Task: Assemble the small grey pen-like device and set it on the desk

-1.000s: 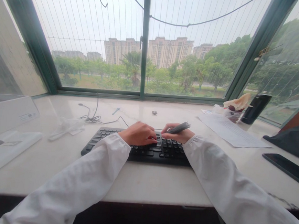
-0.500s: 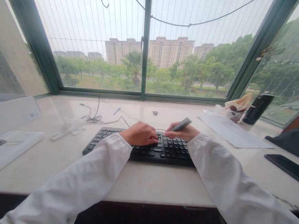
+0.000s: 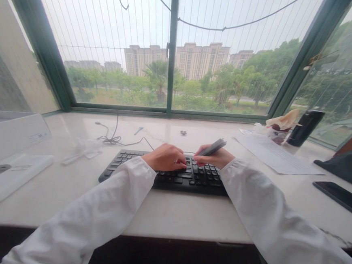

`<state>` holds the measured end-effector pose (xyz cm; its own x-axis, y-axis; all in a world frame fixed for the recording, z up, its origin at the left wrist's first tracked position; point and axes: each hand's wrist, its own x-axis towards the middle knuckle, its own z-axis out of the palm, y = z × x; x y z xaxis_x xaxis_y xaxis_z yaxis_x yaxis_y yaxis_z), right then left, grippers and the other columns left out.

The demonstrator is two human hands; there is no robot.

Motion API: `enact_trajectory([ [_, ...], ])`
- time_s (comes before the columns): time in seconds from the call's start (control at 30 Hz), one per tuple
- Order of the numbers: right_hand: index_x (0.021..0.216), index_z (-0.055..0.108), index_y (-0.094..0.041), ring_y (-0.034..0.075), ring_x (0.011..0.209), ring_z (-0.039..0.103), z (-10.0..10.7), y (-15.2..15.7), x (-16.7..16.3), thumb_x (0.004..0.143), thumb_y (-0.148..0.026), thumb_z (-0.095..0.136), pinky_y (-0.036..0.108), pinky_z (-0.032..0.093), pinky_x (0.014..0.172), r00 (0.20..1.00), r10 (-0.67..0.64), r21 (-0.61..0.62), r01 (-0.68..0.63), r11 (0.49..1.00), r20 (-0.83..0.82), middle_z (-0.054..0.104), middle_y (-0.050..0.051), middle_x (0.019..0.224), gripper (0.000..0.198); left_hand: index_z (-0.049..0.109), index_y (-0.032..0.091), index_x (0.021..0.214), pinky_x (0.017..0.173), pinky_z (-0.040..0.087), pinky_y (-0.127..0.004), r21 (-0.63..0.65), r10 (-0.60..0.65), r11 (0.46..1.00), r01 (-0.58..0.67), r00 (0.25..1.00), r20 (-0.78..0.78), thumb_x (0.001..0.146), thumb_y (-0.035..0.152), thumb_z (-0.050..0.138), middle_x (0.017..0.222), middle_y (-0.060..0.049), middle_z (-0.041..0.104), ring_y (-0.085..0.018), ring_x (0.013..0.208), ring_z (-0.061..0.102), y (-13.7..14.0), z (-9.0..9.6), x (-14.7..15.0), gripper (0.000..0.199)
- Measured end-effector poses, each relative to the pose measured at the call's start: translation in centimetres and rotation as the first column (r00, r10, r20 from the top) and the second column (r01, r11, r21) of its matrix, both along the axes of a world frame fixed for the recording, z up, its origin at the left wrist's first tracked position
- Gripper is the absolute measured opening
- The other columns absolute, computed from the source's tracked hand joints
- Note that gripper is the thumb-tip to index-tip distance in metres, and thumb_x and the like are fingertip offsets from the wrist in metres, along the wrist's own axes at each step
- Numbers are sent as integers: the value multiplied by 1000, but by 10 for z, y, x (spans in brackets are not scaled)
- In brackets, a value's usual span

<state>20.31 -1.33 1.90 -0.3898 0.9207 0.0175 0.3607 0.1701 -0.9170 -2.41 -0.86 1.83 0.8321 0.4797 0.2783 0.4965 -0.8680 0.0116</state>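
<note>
The black keyboard (image 3: 190,182) lay flat on the white worktop (image 3: 199,219), partly hidden beneath both hands. The left hand (image 3: 163,157) rested over its middle keys with fingers curled down; whether they pinched anything could not be told. The right hand (image 3: 219,156) was closed around a grey brush-like tool (image 3: 213,147), its far end slanting up, the fingertips beside a patch (image 3: 188,162) where keycaps appeared to be missing. Small dark pieces (image 3: 183,133), probably those caps, lay apart, near the window. Removing them looked done; they had not been refitted.
</note>
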Motion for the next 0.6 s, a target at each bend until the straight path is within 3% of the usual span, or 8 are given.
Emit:
enact_trajectory([
  [0.37,72,64,-14,16,63,65,-1,-3,-1,58,-38,82,32,57,68,1000,-12,-35,11,999,-27,66,1,63,33,73,24,92,62,38,-23,3,14,1000,-14,998,-54,89,35,56,83,0,70,-13,73,63,-5,7,1,20],
  [0.6,70,63,-16,20,58,63,-5,-18,-14,65,-33,72,29,51,54,992,-118,151,112,982,32,61,2,55,20,72,24,93,61,38,-22,26,12,1000,-11,998,-67,88,33,56,83,0,70,-12,72,63,-6,7,2,19],
])
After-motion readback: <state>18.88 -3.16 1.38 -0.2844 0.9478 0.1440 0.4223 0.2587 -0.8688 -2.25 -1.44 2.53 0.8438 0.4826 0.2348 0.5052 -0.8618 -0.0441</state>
